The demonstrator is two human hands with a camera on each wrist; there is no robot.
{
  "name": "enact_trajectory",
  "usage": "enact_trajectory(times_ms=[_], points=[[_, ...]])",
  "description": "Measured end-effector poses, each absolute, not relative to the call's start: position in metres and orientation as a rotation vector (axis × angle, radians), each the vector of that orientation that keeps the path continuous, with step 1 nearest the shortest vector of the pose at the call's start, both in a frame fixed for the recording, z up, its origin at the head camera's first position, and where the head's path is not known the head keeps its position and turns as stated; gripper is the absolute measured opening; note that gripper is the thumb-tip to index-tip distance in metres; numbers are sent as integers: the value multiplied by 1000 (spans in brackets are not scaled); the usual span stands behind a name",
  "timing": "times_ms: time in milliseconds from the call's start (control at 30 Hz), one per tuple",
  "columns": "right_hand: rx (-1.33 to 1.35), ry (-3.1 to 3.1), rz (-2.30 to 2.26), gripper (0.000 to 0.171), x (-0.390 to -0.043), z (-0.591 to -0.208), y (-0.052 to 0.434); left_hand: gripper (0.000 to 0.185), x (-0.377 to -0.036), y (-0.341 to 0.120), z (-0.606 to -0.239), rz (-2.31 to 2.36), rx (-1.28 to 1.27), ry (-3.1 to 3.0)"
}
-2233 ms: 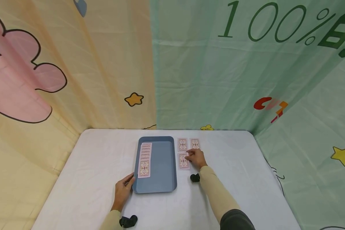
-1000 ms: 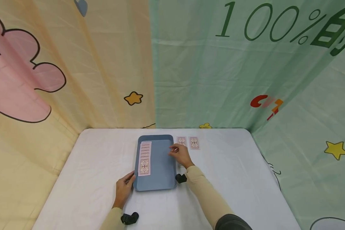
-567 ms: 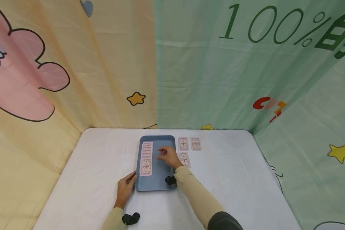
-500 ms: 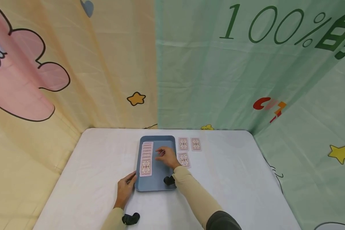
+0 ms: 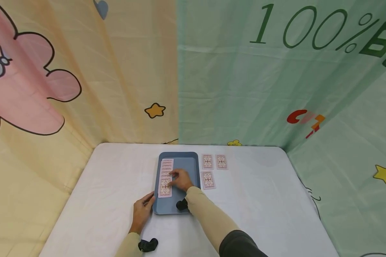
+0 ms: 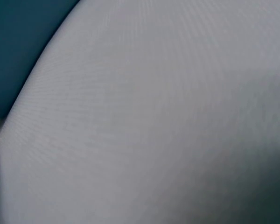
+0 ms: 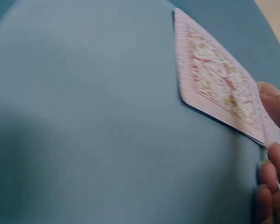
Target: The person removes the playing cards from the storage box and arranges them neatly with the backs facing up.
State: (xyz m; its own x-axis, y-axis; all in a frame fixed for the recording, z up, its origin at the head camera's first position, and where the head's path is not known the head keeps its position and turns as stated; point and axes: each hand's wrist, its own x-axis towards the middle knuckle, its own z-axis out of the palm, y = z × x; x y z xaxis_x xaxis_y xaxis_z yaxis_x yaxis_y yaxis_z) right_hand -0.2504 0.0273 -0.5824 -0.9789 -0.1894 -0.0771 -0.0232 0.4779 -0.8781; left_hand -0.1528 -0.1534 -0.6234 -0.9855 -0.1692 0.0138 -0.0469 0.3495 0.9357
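A blue-grey tray holds an overlapping column of playing cards, patterned pink backs up. My right hand reaches over the tray, with thumb and fingertips right at the column's right edge. The right wrist view shows the thumb above a playing card and the fingers beside its edge. A thin pale line appears between those fingers; I cannot tell whether it is a card they hold. My left hand has its fairly straight fingers and thumb at the tray's left rim. It is hidden in the left wrist view.
To the right of the tray lie three more playing cards, face down: one at the back left, one at the back right and one in front. A white cloth covers the table. Printed curtains hang around it.
My right hand has travelled left from the loose cards, across the tray, to the card column. The front loose card is slightly more turned. My left hand stays at the tray's rim.
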Motion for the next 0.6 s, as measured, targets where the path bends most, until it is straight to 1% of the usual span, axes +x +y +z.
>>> enact_trajectory(times_ms=[367,600], points=[[-96,2668,-1319,52,-243,-590,17,31,-152,-153,-624,-1727,201,-2510],[-109,2713,-1202,50,-242,-590,17,31,-153,-154,-624,-1757,194,-2478]])
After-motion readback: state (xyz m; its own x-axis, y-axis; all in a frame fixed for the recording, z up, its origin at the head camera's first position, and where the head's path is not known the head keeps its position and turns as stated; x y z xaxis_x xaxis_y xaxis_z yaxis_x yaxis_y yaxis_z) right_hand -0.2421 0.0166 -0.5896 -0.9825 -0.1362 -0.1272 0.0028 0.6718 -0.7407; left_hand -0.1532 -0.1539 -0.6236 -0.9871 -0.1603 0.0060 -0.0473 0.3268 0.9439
